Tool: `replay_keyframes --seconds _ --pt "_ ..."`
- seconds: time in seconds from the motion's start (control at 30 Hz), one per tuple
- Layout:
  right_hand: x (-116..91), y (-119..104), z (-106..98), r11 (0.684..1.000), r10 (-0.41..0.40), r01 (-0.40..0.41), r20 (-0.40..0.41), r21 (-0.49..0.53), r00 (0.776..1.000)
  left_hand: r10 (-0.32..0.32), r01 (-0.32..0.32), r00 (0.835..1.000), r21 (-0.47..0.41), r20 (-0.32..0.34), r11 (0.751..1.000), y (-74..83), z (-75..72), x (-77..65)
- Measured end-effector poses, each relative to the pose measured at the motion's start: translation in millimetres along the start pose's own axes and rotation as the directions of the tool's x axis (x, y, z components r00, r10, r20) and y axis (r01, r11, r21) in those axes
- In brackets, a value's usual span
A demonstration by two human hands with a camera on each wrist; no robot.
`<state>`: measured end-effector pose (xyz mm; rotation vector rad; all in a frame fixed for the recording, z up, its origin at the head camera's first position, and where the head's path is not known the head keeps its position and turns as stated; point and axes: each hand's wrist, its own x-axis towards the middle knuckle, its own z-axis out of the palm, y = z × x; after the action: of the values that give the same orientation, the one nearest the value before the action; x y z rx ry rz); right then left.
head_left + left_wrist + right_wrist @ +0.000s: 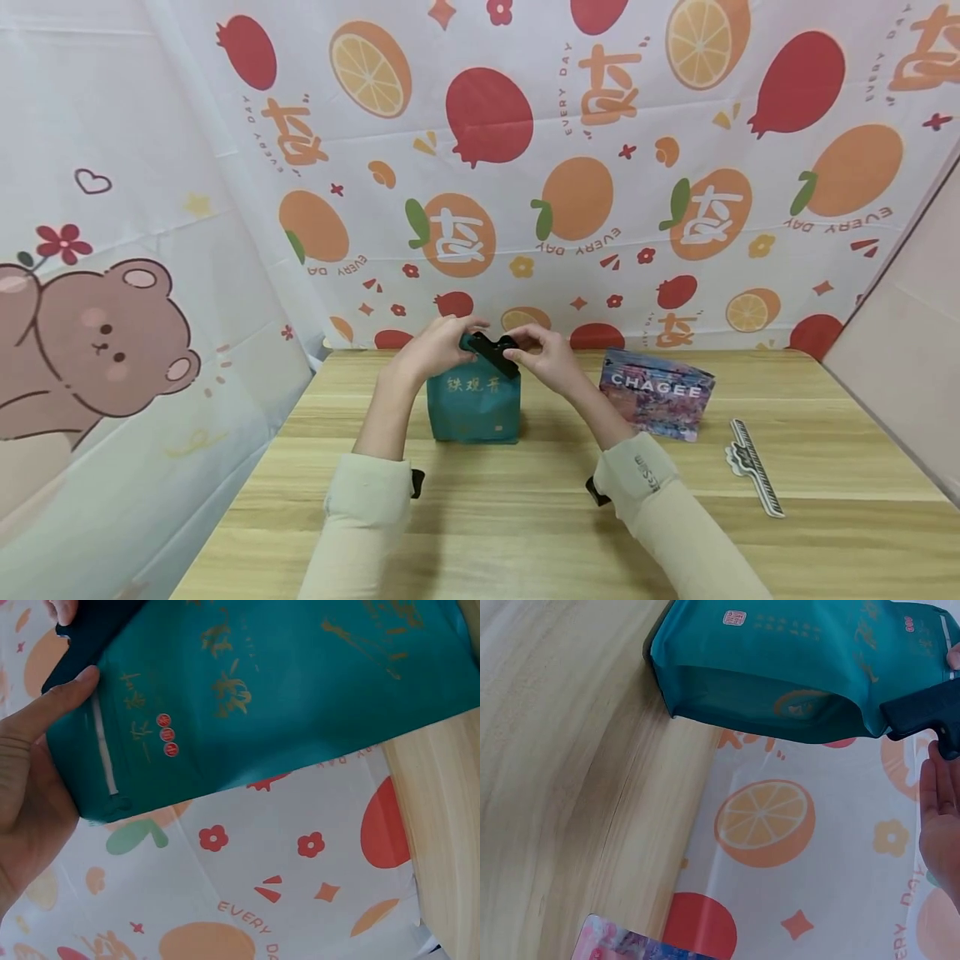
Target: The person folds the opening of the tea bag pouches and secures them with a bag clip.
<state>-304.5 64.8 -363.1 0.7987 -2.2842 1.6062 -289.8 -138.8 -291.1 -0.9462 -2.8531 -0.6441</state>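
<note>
One black clip [495, 357] is slanting across the teal bag [474, 412] at far centre. Fingers nearly closed, the left hand [438, 347] is pinching the bag, the right hand [552, 363] the clip. Clamping is seemingly underway, probably needing levelling next.

Your left forearm [386, 423] and right forearm [602, 417] reach forward, converging; your left hand [435, 348] bends inward at the wrist, its thumb [69, 691] extended in a pinch; your right hand [547, 360] pinches with thumb and fingers. Both hands sit close together.
</note>
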Motion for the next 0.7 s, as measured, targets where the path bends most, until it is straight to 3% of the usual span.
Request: replay_keyframes --seconds 0.23,0.47,0.6,0.7 --pt "-6 0 -3 0.999 -0.052 0.052 -0.013 -0.002 0.999 -0.025 0.031 0.999 0.168 -0.037 0.985 5.0 1.0 -5.7" --pt "-14 -3 -10 0.997 -0.059 0.061 -0.041 0.04 0.997 -0.045 0.062 0.996 0.223 -0.081 0.973 9.7 3.3 -8.9" --pt "-20 -4 -18 0.996 -0.064 0.07 -0.101 0.052 0.993 0.008 0.026 0.991 0.245 -0.135 0.969 15.2 6.3 -7.4" --pt "-26 -4 -26 0.995 -0.067 0.079 -0.158 0.068 0.985 0.081 -0.028 0.978 0.263 -0.191 0.964 21.6 11.8 -4.7"
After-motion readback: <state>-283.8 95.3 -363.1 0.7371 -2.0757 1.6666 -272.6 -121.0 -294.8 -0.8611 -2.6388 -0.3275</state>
